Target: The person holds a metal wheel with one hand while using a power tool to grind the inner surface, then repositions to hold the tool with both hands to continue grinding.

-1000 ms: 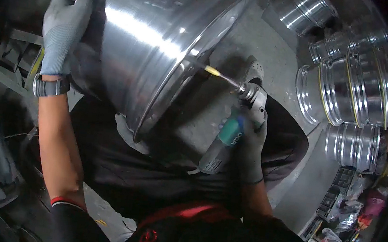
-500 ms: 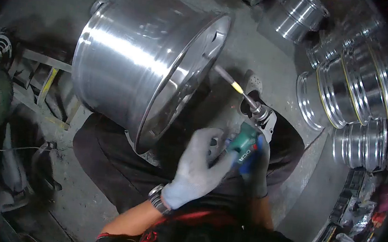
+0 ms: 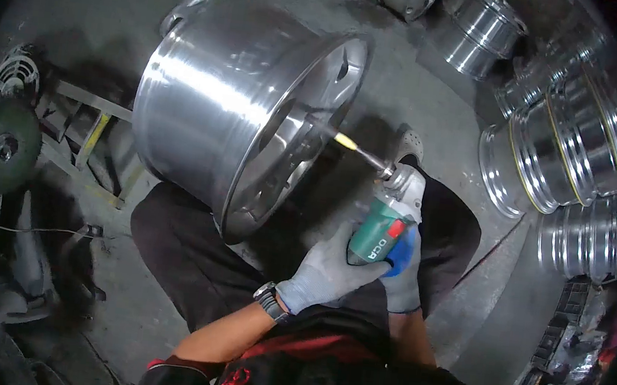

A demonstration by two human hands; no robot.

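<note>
A large polished metal wheel rim (image 3: 220,100) rests tilted on my lap, its open face turned to the right. Both gloved hands grip a green-bodied power grinder (image 3: 380,226). My left hand (image 3: 327,269) wraps the tool's body from below and my right hand (image 3: 405,274) holds it from the right side. The grinder's long thin bit (image 3: 344,142), with a yellow band, reaches into the rim's open face near the hub.
Several shiny rims (image 3: 561,151) are stacked on the floor at the right and along the top. A bench grinder with a green wheel (image 3: 5,146) and a metal frame (image 3: 89,132) sit at the left. Boxes of small parts (image 3: 564,339) lie at lower right.
My left hand left the rim's back edge a second ago and moved down onto the grinder. The bit has gone deeper into the rim's face.
</note>
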